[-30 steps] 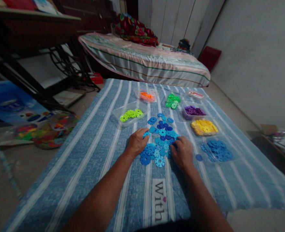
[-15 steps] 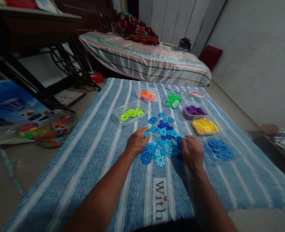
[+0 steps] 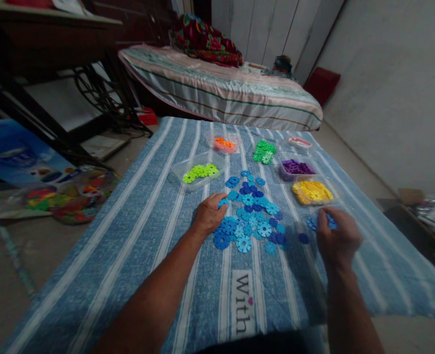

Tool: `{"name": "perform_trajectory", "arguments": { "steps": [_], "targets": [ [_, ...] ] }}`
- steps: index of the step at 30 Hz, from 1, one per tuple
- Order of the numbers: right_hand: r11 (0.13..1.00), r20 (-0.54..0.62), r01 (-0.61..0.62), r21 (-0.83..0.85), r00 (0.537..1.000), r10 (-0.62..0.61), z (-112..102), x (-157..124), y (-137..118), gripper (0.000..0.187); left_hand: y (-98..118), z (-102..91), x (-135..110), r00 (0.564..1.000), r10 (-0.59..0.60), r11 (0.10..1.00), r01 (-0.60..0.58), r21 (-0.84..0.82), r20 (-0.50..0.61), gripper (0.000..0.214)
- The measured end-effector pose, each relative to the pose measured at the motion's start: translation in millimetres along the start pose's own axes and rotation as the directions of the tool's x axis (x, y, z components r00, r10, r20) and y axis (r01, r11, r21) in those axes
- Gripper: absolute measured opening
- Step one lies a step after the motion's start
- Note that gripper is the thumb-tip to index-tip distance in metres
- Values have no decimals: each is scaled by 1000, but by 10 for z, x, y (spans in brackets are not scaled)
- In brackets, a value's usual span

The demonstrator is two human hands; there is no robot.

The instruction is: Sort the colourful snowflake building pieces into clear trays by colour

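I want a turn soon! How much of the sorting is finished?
Lime, orange, green, purple and yellow pieces sit in their trays. The right hand holds blue pieces over the blue tray; the left hand rests on the blue pile. That pile on the blanket is what is left.

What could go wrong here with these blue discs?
Discs let go by your right hand could land on the cloth, like the stray disc beside it, or among the yellow discs nearby. The loose pile by your left hand mixes light and dark blues, easy to confuse in dim light.
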State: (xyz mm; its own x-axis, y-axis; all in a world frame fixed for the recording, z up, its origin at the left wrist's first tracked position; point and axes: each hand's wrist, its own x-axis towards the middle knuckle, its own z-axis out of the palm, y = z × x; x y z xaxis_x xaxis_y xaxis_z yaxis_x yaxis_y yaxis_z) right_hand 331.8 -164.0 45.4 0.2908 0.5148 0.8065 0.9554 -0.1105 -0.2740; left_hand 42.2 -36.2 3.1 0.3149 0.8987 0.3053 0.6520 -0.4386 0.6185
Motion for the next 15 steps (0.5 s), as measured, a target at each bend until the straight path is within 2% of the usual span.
{"name": "perform_trajectory", "arguments": {
  "steps": [3, 5, 7, 11, 15],
  "targets": [
    [969, 155, 15, 245, 986, -55, 79, -160, -334, 14, 0, -5, -3, 1000, -1, 1000, 1, 3, 1, 29],
    [928, 305, 20, 372, 942, -142, 133, -279, -539, 15, 1, -11, -5, 1000, 1, 1000, -1, 4, 5, 29],
    [892, 397, 26, 451, 889, -227, 180, -386, -689, 17, 3, -14, -5, 1000, 9, 1000, -9, 3, 9, 29],
    [903, 481, 38, 428, 837, -262, 250, -501, -749, 19, 2, -10, -5, 1000, 13, 1000, -13, 4, -1, 29],
    [946, 545, 82, 313, 801, -249, 308, -504, -557, 21, -5, 2, -1, 1000, 15, 1000, -15, 3, -2, 29]
  ]
}}
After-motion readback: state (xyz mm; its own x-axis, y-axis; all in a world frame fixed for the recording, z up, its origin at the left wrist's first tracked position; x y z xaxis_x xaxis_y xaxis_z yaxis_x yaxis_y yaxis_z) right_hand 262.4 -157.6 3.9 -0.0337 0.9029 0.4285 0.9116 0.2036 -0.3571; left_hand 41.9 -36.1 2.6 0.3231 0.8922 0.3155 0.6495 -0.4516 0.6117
